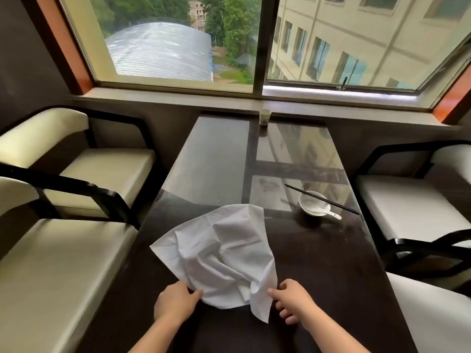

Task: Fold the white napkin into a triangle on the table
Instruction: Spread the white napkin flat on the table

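- The white napkin (224, 253) lies crumpled and unfolded on the dark table (331, 276), lower centre of the frame.
- Left hand (175, 300): thumb and fingers close on the near left edge, apparently a pinch.
- Right hand (293, 299): thumb at the drooping near right corner, other fingers loosely curled. Whether it holds cloth cannot be determined.
- Step in hand, by judgement, is flattening. Draw both near corners apart and lay the sheet taut before any diagonal fold, since residual creases skew the triangle.
- Keep the cloth short of the bowl (312, 203), spoon (328, 212) and chopsticks (344, 208) at centre right.
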Demonstrator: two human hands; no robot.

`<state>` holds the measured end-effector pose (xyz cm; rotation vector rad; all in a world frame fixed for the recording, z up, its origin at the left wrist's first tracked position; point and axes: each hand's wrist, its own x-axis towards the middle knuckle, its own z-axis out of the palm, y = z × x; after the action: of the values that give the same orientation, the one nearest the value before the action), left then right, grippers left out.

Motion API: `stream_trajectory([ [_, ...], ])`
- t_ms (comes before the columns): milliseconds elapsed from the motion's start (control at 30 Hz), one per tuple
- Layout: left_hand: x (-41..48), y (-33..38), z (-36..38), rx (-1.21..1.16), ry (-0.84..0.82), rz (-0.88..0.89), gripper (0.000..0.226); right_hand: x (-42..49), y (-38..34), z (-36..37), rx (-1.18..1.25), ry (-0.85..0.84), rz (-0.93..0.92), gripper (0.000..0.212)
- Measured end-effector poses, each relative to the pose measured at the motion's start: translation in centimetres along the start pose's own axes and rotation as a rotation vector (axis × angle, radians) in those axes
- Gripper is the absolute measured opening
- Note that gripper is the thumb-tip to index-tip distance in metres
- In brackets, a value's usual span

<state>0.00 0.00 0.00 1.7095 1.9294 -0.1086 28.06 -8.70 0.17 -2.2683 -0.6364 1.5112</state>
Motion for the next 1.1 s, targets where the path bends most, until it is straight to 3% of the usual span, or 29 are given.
stream_trajectory([
  [133, -0.9, 1.3, 1.2, -0.074, 0.024, -0.023, 0.041, 0.2, 0.5, 1.2, 0.191, -0.062, 0.001, 0.04],
  [433, -0.7, 1.7, 2.5, -0.232, 0.103, -0.137, 0.025, 0.0, 0.6, 3.1, 0.177, 0.102, -0.033, 0.034],
  [567, -0.5, 1.7, 2.3, -0.323, 0.14, -0.109, 0.023, 0.3, 0.0, 4.2, 0.18, 0.209, -0.017, 0.022],
  [667, -0.1, 1.3, 2.0, -0.42, 0.182, -0.077, 0.02, 0.4, -0.7, 4.4, 0.204, 0.284, -0.028, 0.028],
  [833, 1.4, 0.4, 0.5, -0.666, 0.332, -0.148, 0.017, 0.1, -1.3, 1.6, 0.05, 0.358, -0.173, 0.017],
  [933, 2.3, 0.1, -1.0, -0.772, 0.416, -0.198, 0.017, -0.1, -1.0, -1.3, 0.109, 0.423, -0.222, 0.016],
  [1100, 3.7, -0.6, -2.9, -0.759, 0.483, -0.109, 0.006, -0.9, 0.8, -5.2, 0.17, 0.512, -0.238, 0.014],
])
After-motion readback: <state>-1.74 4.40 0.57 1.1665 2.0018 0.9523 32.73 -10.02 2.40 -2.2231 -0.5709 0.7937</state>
